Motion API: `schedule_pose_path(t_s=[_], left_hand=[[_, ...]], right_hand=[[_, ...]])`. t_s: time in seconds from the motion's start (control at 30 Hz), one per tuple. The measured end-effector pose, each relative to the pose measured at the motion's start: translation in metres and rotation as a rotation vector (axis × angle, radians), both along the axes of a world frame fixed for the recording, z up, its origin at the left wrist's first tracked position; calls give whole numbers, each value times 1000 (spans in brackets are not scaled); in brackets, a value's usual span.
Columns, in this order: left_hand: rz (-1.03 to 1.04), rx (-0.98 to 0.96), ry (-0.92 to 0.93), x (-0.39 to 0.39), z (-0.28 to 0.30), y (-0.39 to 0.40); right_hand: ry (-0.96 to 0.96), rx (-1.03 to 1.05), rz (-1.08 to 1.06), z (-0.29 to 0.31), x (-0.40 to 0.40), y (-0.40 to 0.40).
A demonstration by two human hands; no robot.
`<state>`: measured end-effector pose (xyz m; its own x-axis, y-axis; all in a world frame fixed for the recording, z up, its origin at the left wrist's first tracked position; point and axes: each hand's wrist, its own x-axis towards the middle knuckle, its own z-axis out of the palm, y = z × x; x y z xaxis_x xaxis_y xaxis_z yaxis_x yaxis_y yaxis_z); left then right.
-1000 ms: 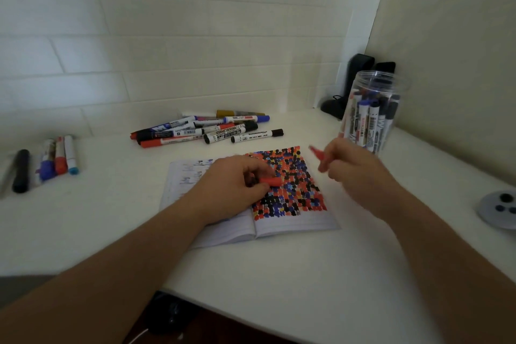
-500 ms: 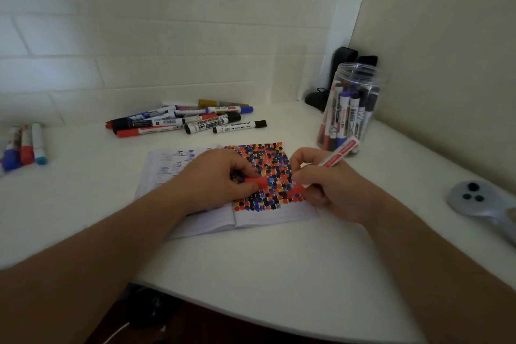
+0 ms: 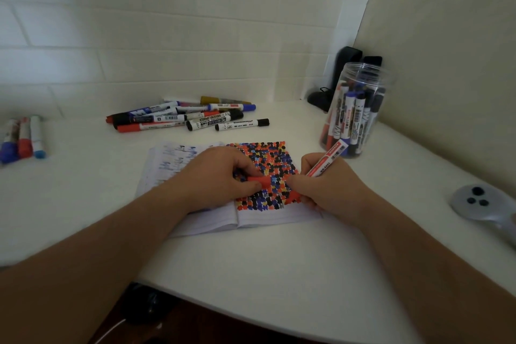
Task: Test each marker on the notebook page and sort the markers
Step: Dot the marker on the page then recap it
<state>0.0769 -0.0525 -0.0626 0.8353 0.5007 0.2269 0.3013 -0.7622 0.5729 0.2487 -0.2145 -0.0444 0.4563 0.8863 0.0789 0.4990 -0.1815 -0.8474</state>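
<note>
An open notebook (image 3: 268, 218) lies on the white table, its right page covered with red, blue and black dots. My right hand (image 3: 332, 190) grips a red marker (image 3: 326, 162) like a pen, its tip down on the lower right of the dotted page. My left hand (image 3: 212, 179) rests on the notebook and pinches the marker's red cap (image 3: 258, 182). A pile of several markers (image 3: 190, 117) lies behind the notebook. Three more markers (image 3: 23, 138) lie at the far left.
A clear plastic jar (image 3: 354, 109) holding several markers stands at the right, behind my right hand. A grey controller (image 3: 480, 204) lies at the right edge. Dark objects (image 3: 343, 70) stand in the corner. The table's front edge curves just below my arms.
My right hand came down from mid-air and put the red marker's tip on the page. My left hand stayed on the notebook with the cap.
</note>
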Motion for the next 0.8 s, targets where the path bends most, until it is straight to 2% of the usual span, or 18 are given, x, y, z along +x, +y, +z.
schedule_pose_path(t_s=[0.23, 0.4, 0.67, 0.8], left_hand=[[2, 11, -1, 0, -1, 1], [-2, 4, -6, -1, 1, 0], [4, 10, 4, 0, -1, -1], [9, 10, -1, 0, 0, 0]], right_hand=[[-98, 7, -29, -3, -4, 2], [-42, 33, -36, -2, 0, 2], [-101, 12, -36, -5, -4, 3], [-67, 34, -48, -4, 0, 3]])
